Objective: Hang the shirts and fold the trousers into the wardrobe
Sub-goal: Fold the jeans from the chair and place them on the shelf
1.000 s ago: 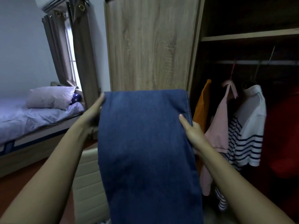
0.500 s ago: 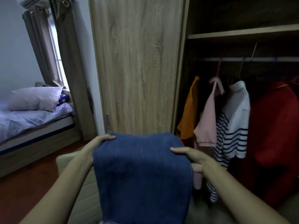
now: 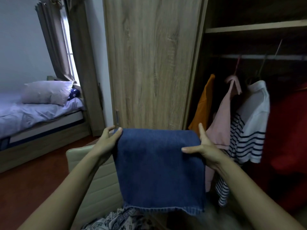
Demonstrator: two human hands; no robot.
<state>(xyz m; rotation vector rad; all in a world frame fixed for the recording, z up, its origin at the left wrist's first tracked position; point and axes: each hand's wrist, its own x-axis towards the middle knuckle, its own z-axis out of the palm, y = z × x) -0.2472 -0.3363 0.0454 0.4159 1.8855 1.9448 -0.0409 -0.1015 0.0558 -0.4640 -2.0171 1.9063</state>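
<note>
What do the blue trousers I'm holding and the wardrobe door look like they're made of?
Blue trousers: denim by the look, matte, with fine ribbed weave lines and a stitched hem at the bottom edge. Wardrobe door: wood-look panel, pale oak grain with a smooth matte face; probably laminate over board, though solid wood cannot be ruled out.

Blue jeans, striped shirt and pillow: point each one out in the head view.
Blue jeans (image 3: 159, 168), head view, middle of the folded denim panel.
Striped shirt (image 3: 254, 113), head view, white upper part below the collar.
Pillow (image 3: 46, 92), head view, centre of its face on the bed.
</note>
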